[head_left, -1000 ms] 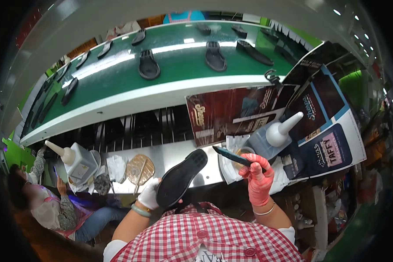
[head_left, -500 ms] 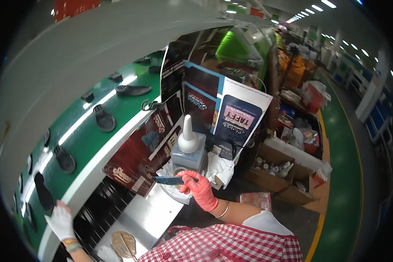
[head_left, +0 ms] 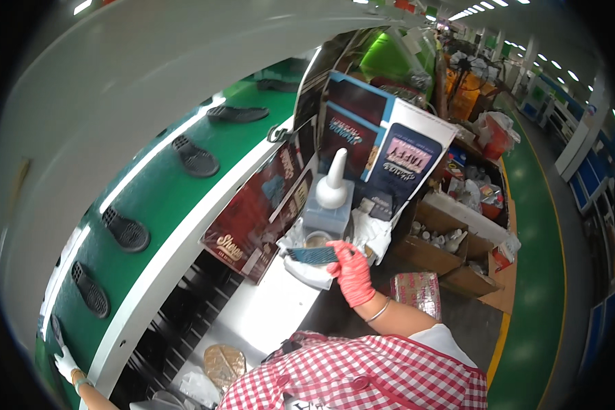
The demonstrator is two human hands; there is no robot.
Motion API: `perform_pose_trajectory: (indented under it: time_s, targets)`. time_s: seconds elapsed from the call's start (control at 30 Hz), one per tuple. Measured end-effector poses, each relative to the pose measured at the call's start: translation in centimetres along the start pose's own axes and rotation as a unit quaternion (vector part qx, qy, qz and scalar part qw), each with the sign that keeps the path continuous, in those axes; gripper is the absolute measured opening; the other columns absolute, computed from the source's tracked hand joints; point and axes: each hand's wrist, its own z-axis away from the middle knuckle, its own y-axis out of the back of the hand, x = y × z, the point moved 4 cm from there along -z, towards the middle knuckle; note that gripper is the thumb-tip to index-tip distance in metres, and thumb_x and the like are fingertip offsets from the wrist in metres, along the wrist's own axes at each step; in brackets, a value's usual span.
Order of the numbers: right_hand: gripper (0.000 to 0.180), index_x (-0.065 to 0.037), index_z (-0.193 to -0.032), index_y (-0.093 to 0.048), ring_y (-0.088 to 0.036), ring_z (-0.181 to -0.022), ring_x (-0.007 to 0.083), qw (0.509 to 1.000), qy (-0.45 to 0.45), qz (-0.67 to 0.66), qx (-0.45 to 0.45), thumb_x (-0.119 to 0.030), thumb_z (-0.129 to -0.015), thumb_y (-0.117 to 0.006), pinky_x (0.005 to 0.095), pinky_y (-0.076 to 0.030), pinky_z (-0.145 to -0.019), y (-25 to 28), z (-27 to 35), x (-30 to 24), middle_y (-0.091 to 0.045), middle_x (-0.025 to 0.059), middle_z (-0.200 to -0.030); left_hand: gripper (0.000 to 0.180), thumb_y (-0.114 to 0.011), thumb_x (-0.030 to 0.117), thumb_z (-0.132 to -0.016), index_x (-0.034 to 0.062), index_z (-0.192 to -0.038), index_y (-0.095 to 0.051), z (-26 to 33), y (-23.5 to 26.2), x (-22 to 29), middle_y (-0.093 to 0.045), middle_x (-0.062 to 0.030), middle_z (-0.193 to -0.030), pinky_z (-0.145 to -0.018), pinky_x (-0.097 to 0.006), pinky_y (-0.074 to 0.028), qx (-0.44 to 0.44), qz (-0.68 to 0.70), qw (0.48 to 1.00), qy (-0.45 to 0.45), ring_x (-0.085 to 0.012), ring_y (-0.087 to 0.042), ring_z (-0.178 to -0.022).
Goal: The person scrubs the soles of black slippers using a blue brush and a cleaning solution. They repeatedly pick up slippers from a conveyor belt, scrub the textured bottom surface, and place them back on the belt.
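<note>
My right hand [head_left: 354,275], in a pink-red glove, pinches one end of a flat dark-blue strip [head_left: 312,255] with a textured face; its exact kind I cannot make out. The strip is held over a small round cup [head_left: 317,239] in front of a translucent box [head_left: 328,210] with a white pointed nozzle bottle [head_left: 334,183] above it. Far left, my white-gloved left hand [head_left: 66,363] reaches over the green belt [head_left: 160,205]. Its stretched fingers are at the end of a dark shoe sole [head_left: 57,332]; a grip on it is not visible.
Several dark soles, one a ridged sole [head_left: 89,290], lie along the belt behind a white rail [head_left: 184,256]. Printed cardboard panels [head_left: 253,212] surround the bottle. A brown oval piece [head_left: 224,367] lies on the white worktop [head_left: 256,318]. Cartons [head_left: 427,256] stand at right.
My left hand has moved farther left, to the sole at the belt's edge. My right hand still holds the strip, now turned to show more of its face. The whole view has shifted.
</note>
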Motion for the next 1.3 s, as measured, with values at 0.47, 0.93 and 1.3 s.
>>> perform_pose_trajectory:
  time_s: [0.47, 0.93, 1.3]
  targets:
    - [0.026, -0.006, -0.096, -0.063, -0.053, -0.049, 0.006, 0.997, -0.032, -0.011, 0.071, -0.031, -0.088, -0.062, 0.0167, -0.035, -0.042, 4.6, -2.6, 3.6, -0.054, -0.0007, -0.059, 0.085, -0.069, 0.055, -0.069, 0.0023, -0.132, -0.045, 3.6, -1.0, 1.3, -0.049, -0.0135, -0.129, -0.096, -0.029, -0.036, -0.116, 0.563, 0.798, 0.179, -0.0204, -0.051, -0.113]
    - [0.033, -0.001, -0.1, -0.065, -0.056, -0.061, 0.0094, 0.957, 0.004, 0.281, -0.067, -0.03, -0.085, -0.065, 0.023, -0.046, -0.057, 7.3, -9.9, 5.0, -0.063, 0.0034, -0.08, 0.062, -0.06, 0.008, -0.07, -0.0029, -0.13, -0.045, 52.4, 11.3, 12.5, -0.053, -0.0098, -0.117, -0.092, -0.031, -0.043, -0.216, 0.602, 0.754, -0.149, -0.0182, -0.055, -0.099]
    - [0.032, -0.001, -0.1, -0.065, -0.059, -0.063, 0.0148, 0.926, 0.051, 0.343, -0.15, -0.029, -0.085, -0.064, 0.0288, -0.048, -0.064, 7.2, -11.8, 7.0, -0.065, 0.0102, -0.08, 0.046, -0.054, 0.018, -0.089, -0.0022, -0.13, -0.044, 65.1, -3.0, 14.1, -0.056, -0.0042, -0.094, -0.077, -0.024, -0.047, -0.55, 0.548, 0.627, 0.058, -0.011, -0.055, -0.081]
